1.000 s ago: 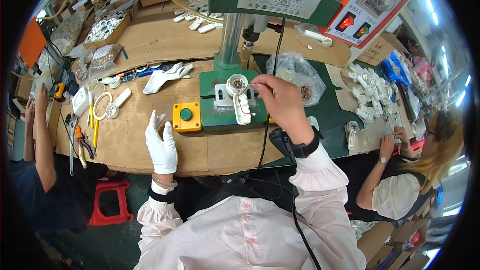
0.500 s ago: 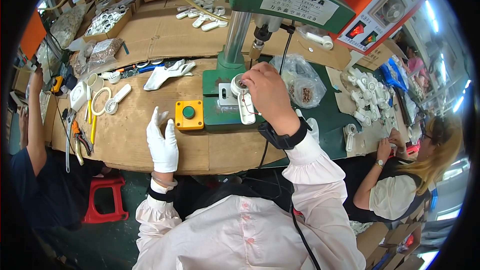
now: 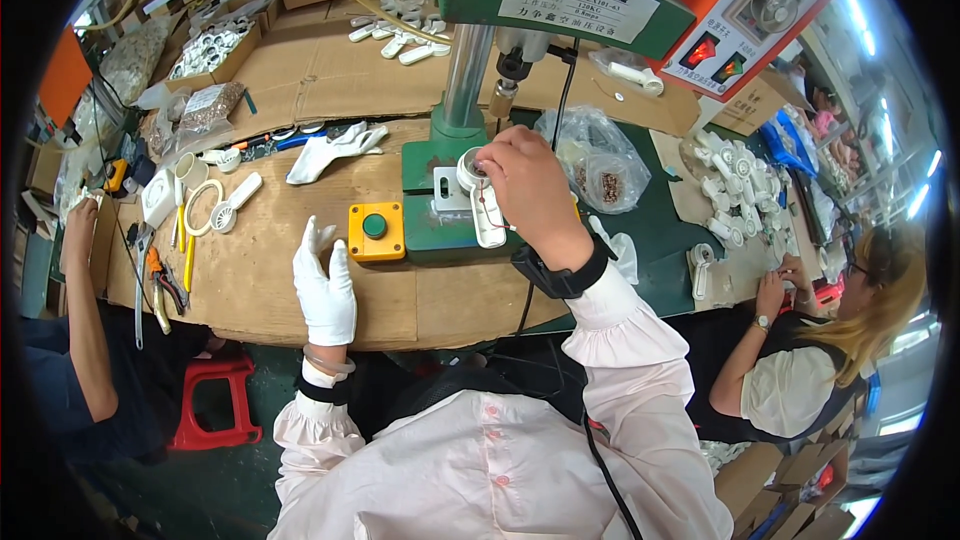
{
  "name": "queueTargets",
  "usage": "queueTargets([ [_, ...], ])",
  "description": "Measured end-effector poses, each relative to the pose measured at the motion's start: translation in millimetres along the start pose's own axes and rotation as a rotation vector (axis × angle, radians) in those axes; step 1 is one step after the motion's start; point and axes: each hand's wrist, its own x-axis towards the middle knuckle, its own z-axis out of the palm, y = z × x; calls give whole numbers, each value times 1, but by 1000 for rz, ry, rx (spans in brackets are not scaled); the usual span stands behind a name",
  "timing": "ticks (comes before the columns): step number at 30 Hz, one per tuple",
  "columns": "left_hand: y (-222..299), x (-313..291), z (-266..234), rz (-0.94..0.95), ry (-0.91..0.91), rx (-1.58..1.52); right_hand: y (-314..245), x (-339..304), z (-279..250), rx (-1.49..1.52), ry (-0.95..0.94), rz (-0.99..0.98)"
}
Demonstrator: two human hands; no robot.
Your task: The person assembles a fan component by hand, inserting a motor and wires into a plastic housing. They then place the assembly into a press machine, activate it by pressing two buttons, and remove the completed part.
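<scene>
Working from the left of the frame, we rest our gloved left hand [image 3: 325, 285] on the cardboard-covered bench [image 3: 260, 270], fingers loosely spread and gripping nothing, just beside the yellow box with a green push-button [image 3: 375, 231]. At centre, our bare right hand [image 3: 528, 190] clasps a white handled part with a round head [image 3: 480, 195], holding it on the base of the green press [image 3: 470, 120] under the spindle. We judge the part seated but not yet pressed; the button looks untouched. Loose white parts [image 3: 725, 190] lie at right beside a clear bag [image 3: 595, 155]. Co-workers sit at both edges of this crowded workshop bench.
</scene>
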Motion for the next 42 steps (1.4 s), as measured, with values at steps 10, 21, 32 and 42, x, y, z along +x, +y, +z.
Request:
queueTargets([
  [10, 10, -3, -5, 227, 30, 16, -4, -31, -58, 22, 111, 171],
  [21, 44, 4, -5, 496, -135, 358, 14, -104, -57, -169, -116, 204],
  [32, 58, 3, 6, 429, -232, 508, 19, -107, -50, -187, -90, 253],
  [42, 55, -24, 10, 510, -47, 371, 9, -185, -66, -129, 58, 356],
])
